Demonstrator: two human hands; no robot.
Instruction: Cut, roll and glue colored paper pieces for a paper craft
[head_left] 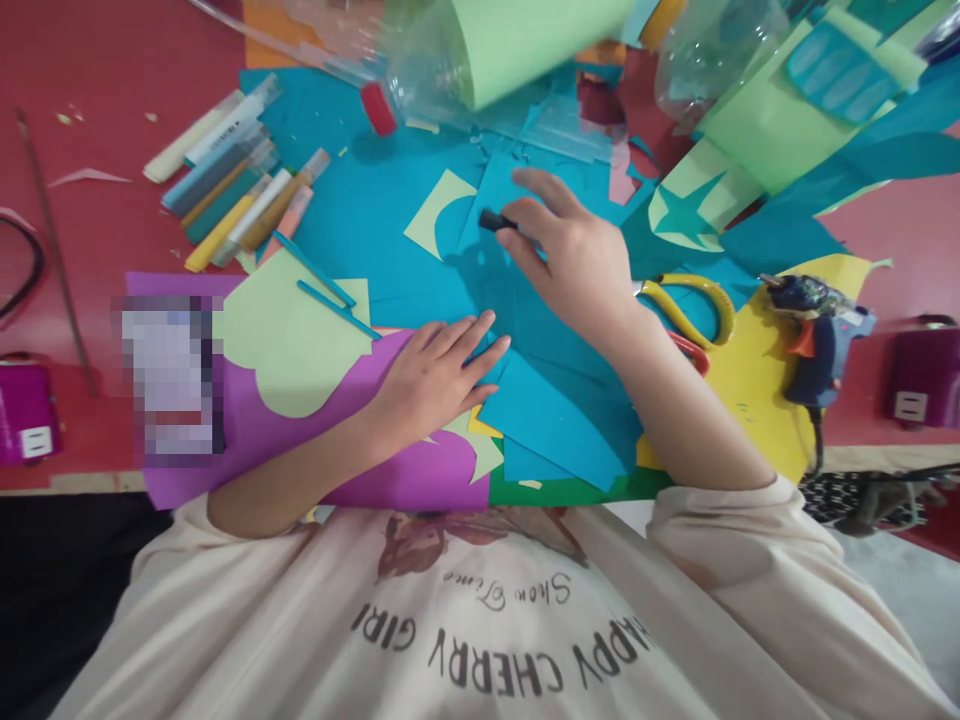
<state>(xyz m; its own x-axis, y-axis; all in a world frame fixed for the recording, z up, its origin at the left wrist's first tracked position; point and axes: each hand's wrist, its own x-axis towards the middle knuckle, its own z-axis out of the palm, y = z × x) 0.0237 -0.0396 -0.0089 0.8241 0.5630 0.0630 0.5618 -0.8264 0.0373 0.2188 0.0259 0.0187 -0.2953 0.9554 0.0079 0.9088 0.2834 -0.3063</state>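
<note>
My right hand [574, 255] is raised a little over blue paper [345, 200], a short black cylinder [493, 220] pinched between thumb and fingers. It looks like a marker or its cap; the rest is hidden by the hand. My left hand [442, 380] lies flat, fingers stretched, across the edge of purple paper [285, 455] and blue sheets [562, 420]. Beside its wrist is a pale green rounded cutout [292, 330] with thin blue strips [337, 310] on it. A pale green scrap [439, 212] with a curved cut lies left of the black cylinder.
Several markers [232, 190] lie at the upper left, near a blurred phone [169, 375]. Plastic bottles, one with a red cap [378, 108], lie along the back. Yellow-handled scissors [694, 305] and a blue glue gun [825, 345] sit to the right, on or beside yellow paper [735, 400].
</note>
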